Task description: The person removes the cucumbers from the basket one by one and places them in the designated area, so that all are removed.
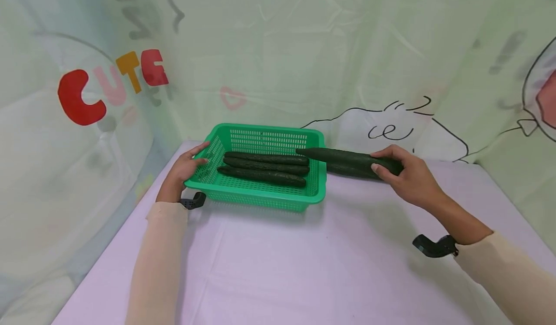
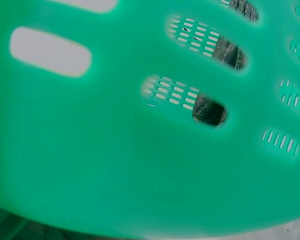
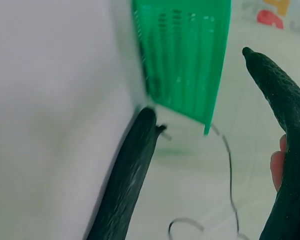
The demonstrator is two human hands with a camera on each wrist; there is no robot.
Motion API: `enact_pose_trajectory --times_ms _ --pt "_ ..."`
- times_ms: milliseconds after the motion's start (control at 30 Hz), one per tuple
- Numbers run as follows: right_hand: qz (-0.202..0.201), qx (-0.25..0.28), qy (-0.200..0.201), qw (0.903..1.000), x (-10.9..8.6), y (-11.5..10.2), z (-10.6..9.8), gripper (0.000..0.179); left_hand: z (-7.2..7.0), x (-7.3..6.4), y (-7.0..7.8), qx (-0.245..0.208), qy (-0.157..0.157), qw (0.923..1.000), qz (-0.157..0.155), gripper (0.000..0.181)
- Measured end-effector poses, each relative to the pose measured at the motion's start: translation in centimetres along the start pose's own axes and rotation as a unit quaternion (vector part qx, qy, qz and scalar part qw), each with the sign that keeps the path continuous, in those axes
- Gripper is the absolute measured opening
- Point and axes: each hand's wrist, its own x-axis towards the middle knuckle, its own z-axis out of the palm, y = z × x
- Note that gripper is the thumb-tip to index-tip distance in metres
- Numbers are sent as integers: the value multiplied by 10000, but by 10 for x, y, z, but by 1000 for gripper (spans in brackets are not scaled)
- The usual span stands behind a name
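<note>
A green plastic basket (image 1: 256, 192) stands on the table with three dark cucumbers (image 1: 262, 176) lying side by side in it. My left hand (image 1: 181, 171) holds the basket's left rim, thumb over the edge. Basket wall (image 2: 115, 140) fills most of the left wrist view. Raised in my right hand (image 1: 410, 177) is another cucumber (image 1: 340, 158), gripped near its right end, its narrow tip over the basket's right rim. Beneath it a cucumber (image 3: 127, 175) lies on the table beside the basket; a second stem tip (image 3: 161, 128) shows behind that one, mostly hidden.
The table has a pale lilac cover (image 1: 278, 262). Printed cloth (image 1: 286, 64) hangs behind it and at both sides, close to the basket's far side. A dark band (image 1: 434, 246) sits on the right wrist, another (image 1: 194, 201) on the left.
</note>
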Motion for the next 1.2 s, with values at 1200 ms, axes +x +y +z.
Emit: enact_pose_trajectory --times_ms 1200 --pt "315 -922 -908 9911 -13 66 5 29 3 -8 8 -142 -35 9999 41 59"
